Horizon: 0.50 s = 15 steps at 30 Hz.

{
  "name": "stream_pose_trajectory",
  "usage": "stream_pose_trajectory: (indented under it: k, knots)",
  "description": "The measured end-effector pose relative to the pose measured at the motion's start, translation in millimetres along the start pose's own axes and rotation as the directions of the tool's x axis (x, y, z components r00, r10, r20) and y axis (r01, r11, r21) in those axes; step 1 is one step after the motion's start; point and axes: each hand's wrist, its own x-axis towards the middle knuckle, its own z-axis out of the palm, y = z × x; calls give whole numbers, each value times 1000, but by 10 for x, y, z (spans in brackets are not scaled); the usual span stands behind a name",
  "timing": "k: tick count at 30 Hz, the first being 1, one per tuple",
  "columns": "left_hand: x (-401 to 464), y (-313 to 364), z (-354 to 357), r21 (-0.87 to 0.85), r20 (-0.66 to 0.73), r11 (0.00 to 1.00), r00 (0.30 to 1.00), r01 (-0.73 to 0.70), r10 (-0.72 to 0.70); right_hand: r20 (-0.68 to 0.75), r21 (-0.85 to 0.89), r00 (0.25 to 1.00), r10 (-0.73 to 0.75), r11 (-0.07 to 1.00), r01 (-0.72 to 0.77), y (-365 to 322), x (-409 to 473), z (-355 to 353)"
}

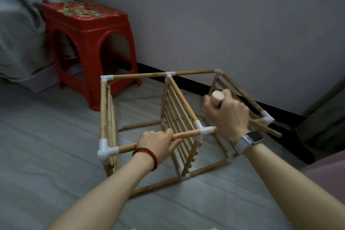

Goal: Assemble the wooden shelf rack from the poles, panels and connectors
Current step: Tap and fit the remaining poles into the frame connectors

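Rack frame [168, 117] sits on the tiled floor [46, 155], lying on its side near the wall [224, 15]. Slatted panels stand vertical at the left end [112, 117] and the middle [177, 117]. My left hand [158, 144] has fingers curled over the near top pole [186, 134], between the white corner connector [107, 150] and the middle tee connector [203, 129]. My right hand [227, 112] grips a loose pole [217, 96] in a closed fist; its cut end pokes out above the thumb, and the other end reappears low right, past the far connector [267, 118] (that stretch is blurred, so I can't tell if it's seated). Right bay has no near top pole fitted. Red plastic stool [89, 46] stands behind the frame's left end, apart from it. Red bead bracelet [147, 157] on left wrist, watch [250, 140] on right
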Motion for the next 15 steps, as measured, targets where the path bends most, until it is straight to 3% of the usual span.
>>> stream_pose_trajectory:
  k: [1,2,3,4,6,7,8,10,11,13,14,15]
  knots:
    - [-8,-1,9,5,-8,1000,1000,-1,1,-130,42,990,48,998,-43,-46,78,-44]
    - [-23,1,21,13,-17,1000,1000,0,1,-174,63,980,98,994,-88,-72,75,-59]
    - [-41,3,39,27,-26,1000,1000,4,-4,-114,62,985,131,990,-124,-46,-38,-12]
    - [-49,6,60,43,-42,999,999,11,-9,39,7,989,146,989,-146,-24,-234,89]
    - [-94,23,91,62,-78,998,997,29,-25,393,-116,910,133,989,-95,82,-482,203]
    - [-80,17,92,77,-96,996,995,37,-30,410,-111,905,114,991,-74,119,-388,211]
    - [-70,11,94,86,-112,995,993,43,-34,341,-90,935,99,993,-72,138,-218,197]
    - [-50,12,93,94,-118,995,993,33,-22,0,29,986,168,985,-168,127,24,82]
    - [-46,6,101,98,-117,995,993,32,-21,-39,57,977,211,976,-209,108,35,57]
    - [-43,11,98,113,-117,993,993,37,-24,214,-55,960,178,984,-170,72,-286,193]
    - [-41,11,95,112,-113,993,993,38,-25,388,-127,910,148,986,-106,59,-419,257]
    - [-67,26,101,106,-103,994,994,40,-29,455,-134,884,111,989,-56,65,-434,246]
